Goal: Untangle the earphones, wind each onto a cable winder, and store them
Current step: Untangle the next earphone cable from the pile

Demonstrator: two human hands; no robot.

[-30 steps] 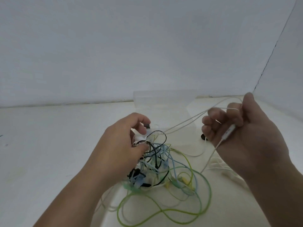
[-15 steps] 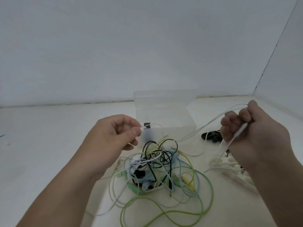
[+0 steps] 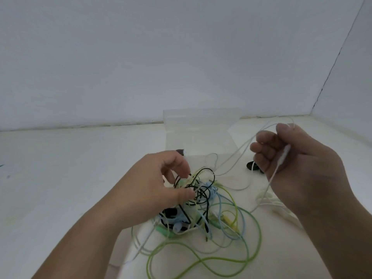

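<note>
1. Nearest, a loose green cable (image 3: pixel 201 260) lay looped on the surface (image 3: pixel 60 178). A hard pull risked drawing it tight round the other leads.
2. Next, the left hand (image 3: pixel 153 190) had its fingers curled into the top of the tangle of earphones (image 3: pixel 203 200), gripping strands. Which strand could not be told.
3. Well apart from it, the right hand (image 3: pixel 298 166) was clenched on a white earphone cable (image 3: pixel 272 176), with the inline remote (image 3: pixel 284 156) across its palm. That cable ran back into the tangle, so tension would likely cinch knots or strain the wire.
4. Farthest, the clear box (image 3: pixel 201 135) stood just behind and could be knocked if the bundle lifted.
</note>
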